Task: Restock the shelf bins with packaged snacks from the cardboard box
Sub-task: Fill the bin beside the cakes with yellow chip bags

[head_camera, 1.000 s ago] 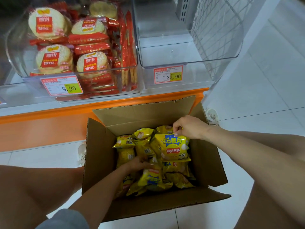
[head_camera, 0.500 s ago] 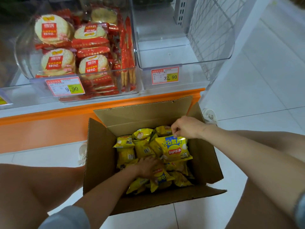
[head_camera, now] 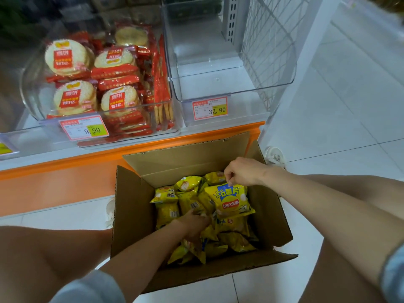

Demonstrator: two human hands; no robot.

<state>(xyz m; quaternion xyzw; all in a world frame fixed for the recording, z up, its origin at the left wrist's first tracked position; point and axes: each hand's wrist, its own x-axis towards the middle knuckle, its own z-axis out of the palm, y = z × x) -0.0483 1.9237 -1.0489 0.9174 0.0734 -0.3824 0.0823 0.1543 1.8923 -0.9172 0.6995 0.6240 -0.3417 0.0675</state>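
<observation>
Shelf level: an orange shelf edge (head_camera: 65, 167) runs across the view just behind the cardboard box (head_camera: 135, 215). Two transparent bins sit side by side on the shelf.
- Cracker bin (head_camera: 32, 101), on the left: packed with round rice-cracker packs (head_camera: 118, 99) in red wrappers. Some lie flat and some stand on edge against its right wall. The 9.90 tag (head_camera: 84, 130) is on its front.
- Clear bin (head_camera: 218, 84), on the right, up behind the box's rear flap (head_camera: 185, 154). The 32.90 tag (head_camera: 210, 109) is on its front lip.
- A white wire mesh panel (head_camera: 266, 40) closes the shelf end beside the clear bin.
- White tiled floor (head_camera: 338, 106) lies to the right. A small white fitting (head_camera: 274, 154) sits on the floor near the box's far right corner; its kind is unclear.

Box: it sits on the floor between the person's knees, flaps open. The rear flap stands up between the contents and the bins. Inside is a loose heap of yellow snack bags (head_camera: 168, 211), lying at all angles.

Hands:
- Right hand (head_camera: 242, 172) is over the far right corner of the box, wrist bent down. Thumb and fingertips pinch the top seam of one Lay's bag (head_camera: 229, 202). The bag hangs tilted, printed face up, over the heap.
- Left hand (head_camera: 192, 224) reaches in from the near side, palm down, with the forearm crossing the near flap. Its fingers are pushed in among the bags and hidden, so whether it grips one cannot be told.
- A grey sleeve (head_camera: 87, 289) shows at the left upper arm.
</observation>
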